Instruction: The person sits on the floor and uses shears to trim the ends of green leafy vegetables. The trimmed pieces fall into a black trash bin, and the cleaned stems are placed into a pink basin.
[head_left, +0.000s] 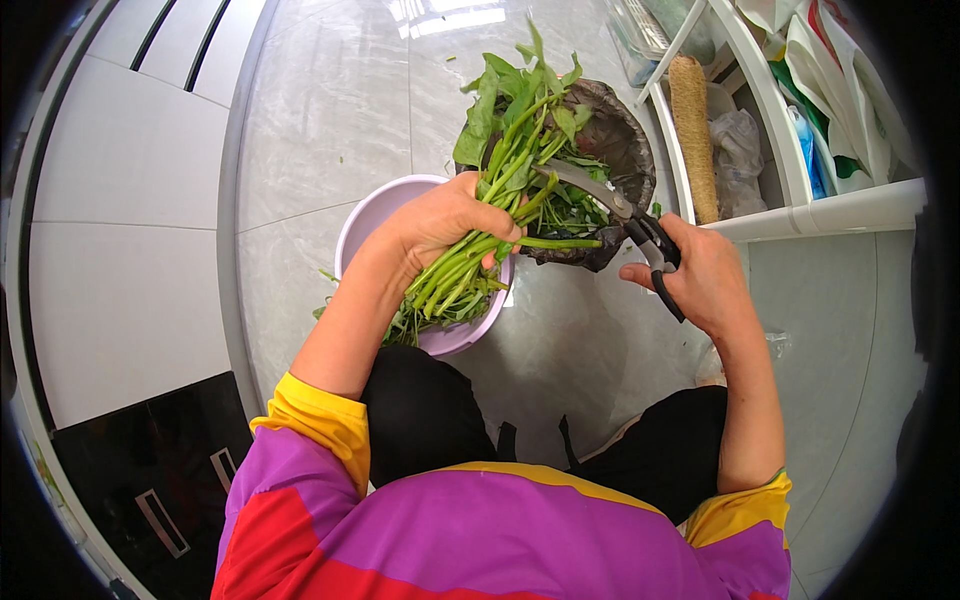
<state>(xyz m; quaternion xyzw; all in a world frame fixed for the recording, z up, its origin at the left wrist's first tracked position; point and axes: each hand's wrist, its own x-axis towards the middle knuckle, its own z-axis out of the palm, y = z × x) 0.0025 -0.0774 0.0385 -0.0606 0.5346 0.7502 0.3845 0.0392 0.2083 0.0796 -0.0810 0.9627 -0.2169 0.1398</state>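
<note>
My left hand (457, 217) grips a bunch of leafy green stems (517, 161), probably water spinach, with leaves pointing away from me and cut ends towards me. One stem sticks out sideways to the right. In my right hand (697, 270) is a pair of black-handled scissors (619, 202), whose blades reach into the stems near the leaves. Beneath the bunch stands a lilac plastic basin (367, 214) with more greens (450, 307) in it. Beyond and to the right, a bin lined with a dark plastic bag (630, 142) holds cut leaves and stems (574, 206).
A white shelf rack (817, 214) stands at the right, holding a tan, rope-like roll (694, 135) and plastic bags (739, 154). Cabinets (127, 300) line the left side. Plant scraps lie on the grey tiled floor (322, 135). A clear plastic bag (709, 367) lies by my right knee.
</note>
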